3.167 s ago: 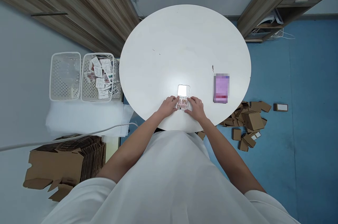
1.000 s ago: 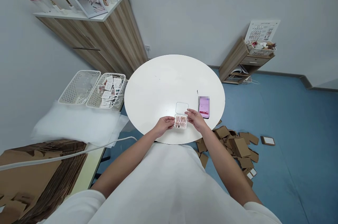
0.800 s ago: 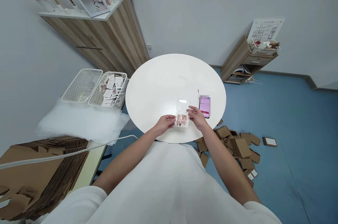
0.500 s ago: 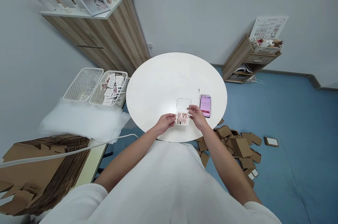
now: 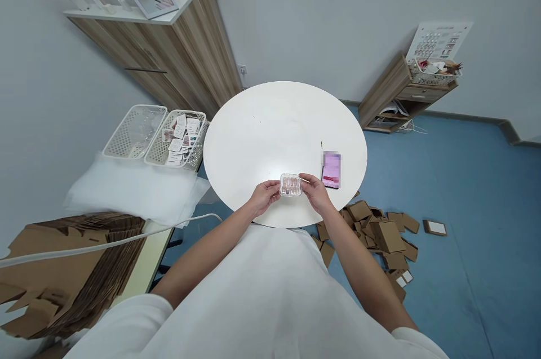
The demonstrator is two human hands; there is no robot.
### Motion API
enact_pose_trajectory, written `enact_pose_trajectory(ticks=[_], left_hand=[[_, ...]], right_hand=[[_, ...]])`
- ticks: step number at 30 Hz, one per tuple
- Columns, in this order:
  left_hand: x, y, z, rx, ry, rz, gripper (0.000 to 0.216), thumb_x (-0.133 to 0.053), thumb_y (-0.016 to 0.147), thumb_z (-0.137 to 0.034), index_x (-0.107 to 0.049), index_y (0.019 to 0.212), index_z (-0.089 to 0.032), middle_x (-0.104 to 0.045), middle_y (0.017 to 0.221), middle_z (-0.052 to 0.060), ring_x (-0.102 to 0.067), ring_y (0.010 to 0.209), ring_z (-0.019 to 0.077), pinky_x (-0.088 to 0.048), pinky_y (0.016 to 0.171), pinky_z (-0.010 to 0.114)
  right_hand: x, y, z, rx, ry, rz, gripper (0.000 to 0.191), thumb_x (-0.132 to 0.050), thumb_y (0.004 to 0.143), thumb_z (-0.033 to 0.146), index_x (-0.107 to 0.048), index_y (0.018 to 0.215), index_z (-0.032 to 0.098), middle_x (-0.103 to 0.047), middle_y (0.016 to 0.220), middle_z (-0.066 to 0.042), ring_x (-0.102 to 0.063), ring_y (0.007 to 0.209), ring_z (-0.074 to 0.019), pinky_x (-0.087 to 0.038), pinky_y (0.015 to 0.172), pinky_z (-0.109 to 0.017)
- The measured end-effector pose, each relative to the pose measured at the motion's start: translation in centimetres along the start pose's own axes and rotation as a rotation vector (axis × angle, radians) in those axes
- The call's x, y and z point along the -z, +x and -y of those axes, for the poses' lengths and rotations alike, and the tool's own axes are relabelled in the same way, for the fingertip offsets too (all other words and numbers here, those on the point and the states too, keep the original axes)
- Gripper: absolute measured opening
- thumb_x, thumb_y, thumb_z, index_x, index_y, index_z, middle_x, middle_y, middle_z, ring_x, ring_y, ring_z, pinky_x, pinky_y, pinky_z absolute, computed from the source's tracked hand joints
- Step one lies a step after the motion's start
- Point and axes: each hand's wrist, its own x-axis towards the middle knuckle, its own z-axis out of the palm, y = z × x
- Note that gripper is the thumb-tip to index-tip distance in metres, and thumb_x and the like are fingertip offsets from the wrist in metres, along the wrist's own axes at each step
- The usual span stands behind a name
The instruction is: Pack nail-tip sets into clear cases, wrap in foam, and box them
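Closed clear case (image 5: pixel 291 185), held between left hand (image 5: pixel 264 197), right hand (image 5: pixel 316 193)

A press-on nail case (image 5: pixel 291 185) is between the left hand (image 5: pixel 262 196) and right hand (image 5: pixel 316 192), over the near side of the table (image 5: pixel 279 128), left of a smartphone (image 5: pixel 332 171). Baskets (image 5: pixel 124 143) stand left of the table; cardboard boxes (image 5: pixel 387 236) lie on the floor (image 5: pixel 460 201) to its right.

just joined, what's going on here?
A person at a white table holds a small clear case between two bare hands, the left hand at its left side and the right hand at its right. Its lid looks folded down over the pinkish pieces inside. A phone with a lit screen lies on the table, just beyond the right hand.
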Motion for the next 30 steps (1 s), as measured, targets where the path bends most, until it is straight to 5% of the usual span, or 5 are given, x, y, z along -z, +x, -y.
enact_pose_trajectory(ticks=[4,9,15,30], left_hand=[[0.2,0.1,0.0,-0.025,-0.012,-0.011,0.032,-0.075,0.060,-0.027,-0.062,0.087,-0.015,-0.063,0.083,0.004,-0.057,0.069,0.0089,-0.048,0.067,0.024],[0.3,0.1,-0.2,-0.034,0.026,-0.003,0.031,-0.072,0.063,-0.029,-0.063,0.090,-0.016,-0.062,0.086,0.005,-0.057,0.074,0.0101,-0.047,0.071,0.026],[0.0,-0.4,-0.2,-0.100,0.198,0.006,0.040,-0.068,0.066,-0.039,-0.062,0.101,-0.018,-0.059,0.101,0.007,-0.057,0.085,0.0145,-0.047,0.076,0.031],[1.0,-0.4,0.9,-0.140,0.295,-0.050,0.055,-0.075,0.058,-0.035,-0.058,0.106,-0.014,-0.061,0.076,0.004,-0.057,0.069,0.0128,-0.046,0.070,0.032]], right_hand=[[0.2,-0.7,0.0,-0.044,0.016,-0.021,0.052,-0.071,0.061,0.032,-0.054,0.109,0.030,-0.055,0.112,-0.004,-0.056,0.093,-0.0158,-0.048,0.081,-0.033],[0.1,-1.6,-0.3,-0.126,-0.011,-0.001,0.044,-0.071,0.063,0.033,-0.057,0.103,0.025,-0.060,0.089,-0.002,-0.059,0.075,-0.0139,-0.052,0.078,-0.037],[-0.2,-1.6,-0.7,-0.076,-0.024,-0.097,0.044,-0.072,0.059,0.035,-0.058,0.098,0.023,-0.059,0.090,-0.003,-0.058,0.075,-0.0133,-0.052,0.077,-0.036],[-0.9,-1.3,-2.1,-0.120,-0.113,-0.162,0.041,-0.071,0.058,0.041,-0.058,0.091,0.020,-0.057,0.076,-0.002,-0.055,0.065,-0.0125,-0.050,0.066,-0.032]])
